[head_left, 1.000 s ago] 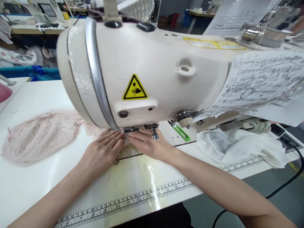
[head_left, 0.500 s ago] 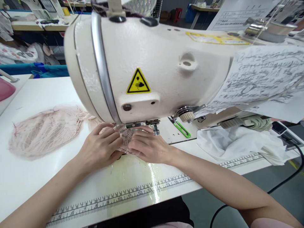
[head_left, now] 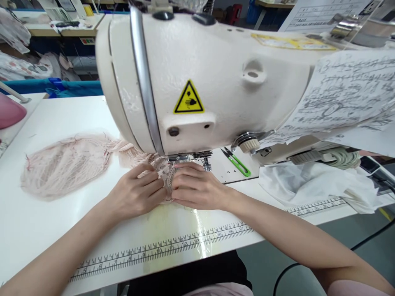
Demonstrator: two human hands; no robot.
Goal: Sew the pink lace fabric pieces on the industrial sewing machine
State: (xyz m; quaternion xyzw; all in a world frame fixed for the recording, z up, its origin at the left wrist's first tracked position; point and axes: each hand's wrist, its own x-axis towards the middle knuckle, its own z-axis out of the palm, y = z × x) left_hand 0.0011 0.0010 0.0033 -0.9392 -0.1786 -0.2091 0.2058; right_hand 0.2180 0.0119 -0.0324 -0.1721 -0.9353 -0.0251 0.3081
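A cream sewing machine (head_left: 216,78) with a yellow warning sticker fills the upper middle. Under its head, pale pink lace (head_left: 165,174) lies by the presser foot (head_left: 180,158) and trails left into a heap of pink lace (head_left: 64,164). My left hand (head_left: 138,195) has its fingers curled and pinched on the lace just in front of the foot. My right hand (head_left: 197,187) presses against it from the right, fingers closed on the same lace. The needle itself is hidden by the machine head.
Green thread snips (head_left: 237,162) lie on the machine bed to the right. White cloth (head_left: 308,185) is bunched at the right under printed paper (head_left: 342,94). A ruler strip (head_left: 160,248) runs along the white table's front edge. A pink object (head_left: 10,113) sits far left.
Both hands have drawn back slightly from the presser foot and curled from flat into a pinch on the lace. The view has shifted, so the machine sits further right.
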